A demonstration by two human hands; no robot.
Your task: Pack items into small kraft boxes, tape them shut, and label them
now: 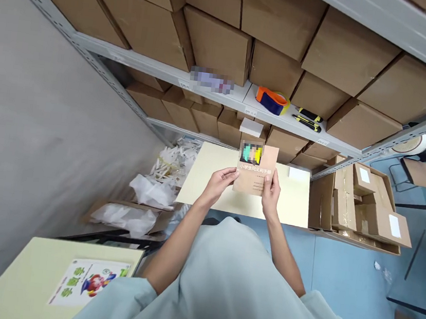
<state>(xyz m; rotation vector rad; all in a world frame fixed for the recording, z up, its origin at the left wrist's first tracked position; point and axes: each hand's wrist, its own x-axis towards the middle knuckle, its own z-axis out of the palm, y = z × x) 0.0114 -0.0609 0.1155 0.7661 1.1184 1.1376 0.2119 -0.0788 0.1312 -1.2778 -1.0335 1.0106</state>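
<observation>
Head view: left grip (pixel 220 182) and right grip (pixel 271 191) are both closed on a brown booklet (pixel 256 178), which is held upright between them over the desk (pixel 293 203). Beyond the grips, a tape roll (pixel 272 100) lies on a shelf (pixel 150 65).

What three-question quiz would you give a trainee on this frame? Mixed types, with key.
1. True or false: the left hand and right hand both hold the tan booklet.
2. The orange tape dispenser sits: A) on a shelf; B) on the floor; C) in the person's lap.
3. Fill in: the racking is packed with cardboard ___.
Key: 1 true; 2 A; 3 boxes.
</observation>
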